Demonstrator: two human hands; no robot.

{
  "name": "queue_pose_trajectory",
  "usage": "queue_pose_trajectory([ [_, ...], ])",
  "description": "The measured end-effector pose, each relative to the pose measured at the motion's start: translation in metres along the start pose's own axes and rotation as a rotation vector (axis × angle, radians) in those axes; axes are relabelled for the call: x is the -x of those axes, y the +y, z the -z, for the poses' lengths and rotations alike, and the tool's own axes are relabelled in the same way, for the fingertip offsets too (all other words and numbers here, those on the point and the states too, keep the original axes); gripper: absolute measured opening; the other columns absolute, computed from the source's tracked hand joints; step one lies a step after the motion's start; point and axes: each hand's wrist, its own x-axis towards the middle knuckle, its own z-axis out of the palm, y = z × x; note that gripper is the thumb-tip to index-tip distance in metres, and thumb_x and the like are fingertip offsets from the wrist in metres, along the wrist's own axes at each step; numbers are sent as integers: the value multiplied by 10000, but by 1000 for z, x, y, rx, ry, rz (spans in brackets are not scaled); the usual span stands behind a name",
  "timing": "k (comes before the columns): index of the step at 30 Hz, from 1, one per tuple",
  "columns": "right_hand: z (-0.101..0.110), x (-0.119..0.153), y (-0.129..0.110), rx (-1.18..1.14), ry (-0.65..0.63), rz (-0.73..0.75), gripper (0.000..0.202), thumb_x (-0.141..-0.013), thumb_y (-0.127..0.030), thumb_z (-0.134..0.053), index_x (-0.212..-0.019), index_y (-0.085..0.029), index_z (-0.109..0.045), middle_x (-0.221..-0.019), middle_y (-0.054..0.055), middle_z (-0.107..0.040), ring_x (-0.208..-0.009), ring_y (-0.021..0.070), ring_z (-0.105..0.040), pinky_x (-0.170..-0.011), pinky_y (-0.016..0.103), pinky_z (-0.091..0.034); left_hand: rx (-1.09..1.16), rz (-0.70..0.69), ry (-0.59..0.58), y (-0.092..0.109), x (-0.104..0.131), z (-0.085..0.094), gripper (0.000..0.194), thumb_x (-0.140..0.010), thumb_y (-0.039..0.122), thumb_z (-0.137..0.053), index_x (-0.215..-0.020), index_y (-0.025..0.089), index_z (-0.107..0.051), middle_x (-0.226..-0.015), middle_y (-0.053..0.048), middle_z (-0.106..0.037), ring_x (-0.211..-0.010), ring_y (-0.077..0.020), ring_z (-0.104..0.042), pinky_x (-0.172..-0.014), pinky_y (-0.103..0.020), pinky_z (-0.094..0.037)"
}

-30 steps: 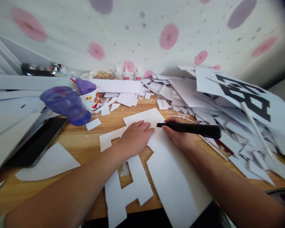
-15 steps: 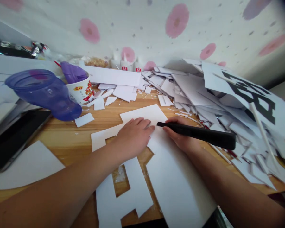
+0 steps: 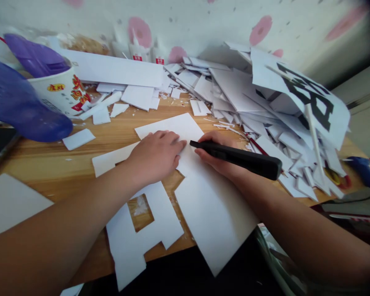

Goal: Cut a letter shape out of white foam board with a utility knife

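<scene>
My left hand (image 3: 156,158) lies flat with fingers stretched out, pressing on a white foam-board sheet (image 3: 214,209) on the wooden table. In my right hand (image 3: 217,154) is a black utility knife (image 3: 243,158), gripped near its front end. The tip rests at the sheet just right of my left thumb; the blade itself is hard to make out. Beneath my left forearm, a white cut-out piece (image 3: 160,230) with a square opening and stepped edges lies partly hidden. The large sheet's lower corner sticks out past the table's front edge.
White board scraps (image 3: 234,94) pile up at the back right. At the left stand a blue translucent vessel (image 3: 27,107) and a paper cup (image 3: 60,92) with a purple item inside. Glue bottles (image 3: 137,51) line the wall. A blue-handled tool (image 3: 364,170) lies far right.
My view has shifted right and downward, so everything appears further up and left. Both hands and the knife keep nearly the same places on the sheet.
</scene>
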Motion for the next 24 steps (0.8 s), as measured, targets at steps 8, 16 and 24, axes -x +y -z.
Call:
queue_pose_trajectory([
  [8, 11, 22, -5, 39, 7, -29, 173, -757, -365, -700, -878, -246, -664, -805, -2, -665, -697, 165, -596, -619, 278, -450, -52, 33, -54, 2, -3, 1, 401, -916, 335, -414, -1293, 251, -522, -1292, -73, -510, -1151, -305, -464, -921, -434, -425],
  [16, 18, 41, -8, 14, -1, -73, 157, -759, -362, -703, -865, -254, -658, -779, -3, -662, -669, 148, -584, -597, 263, -451, -26, 44, -68, 3, -3, 1, 417, -906, 314, -436, -1312, 265, -515, -1295, -84, -506, -1136, -316, -461, -892, -452, -431],
  [24, 21, 49, -4, 12, -12, -58, 161, -757, -354, -709, -874, -261, -648, -796, 1, -665, -688, 159, -593, -628, 279, -457, -50, 33, -75, 3, -4, 1, 444, -906, 338, -437, -1348, 343, -479, -1276, -82, -487, -1141, -322, -444, -886, -452, -421],
])
